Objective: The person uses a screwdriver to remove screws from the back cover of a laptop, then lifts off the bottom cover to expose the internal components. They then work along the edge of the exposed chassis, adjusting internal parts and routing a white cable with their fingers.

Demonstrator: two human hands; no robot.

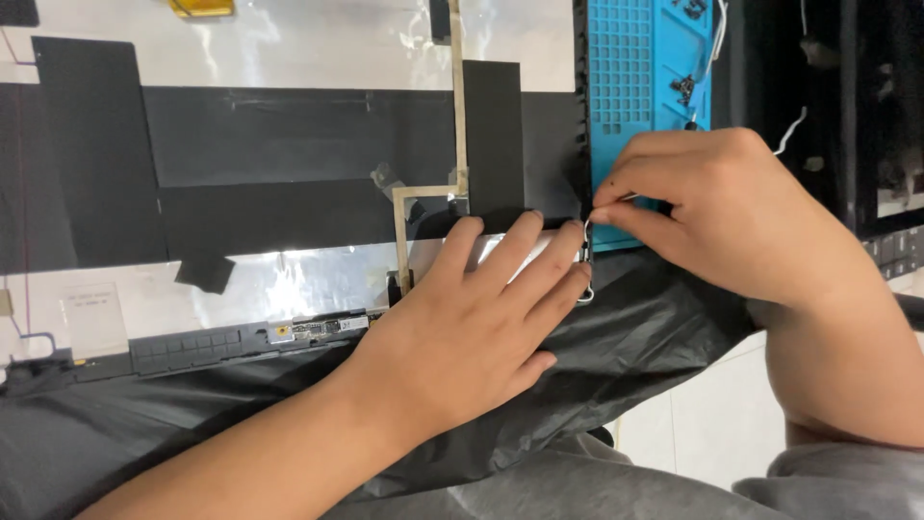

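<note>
The left hand (472, 327) lies flat with its fingers spread, pressing on the big flat panel with shiny silver foil and black sheets (289, 183). The right hand (712, 207) pinches a thin white wire (584, 252) tight between thumb and finger, right at the panel's edge, just beside the left fingertips. A bright blue rubber mat with little squares (640, 58) sits behind the right hand. A black plastic sheet (635, 337) lies under both hands.

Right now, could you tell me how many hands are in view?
2. The left hand lies flat on the panel's lower edge; the right hand pinches a thin white wire at its corner beside the blue mat.
</note>
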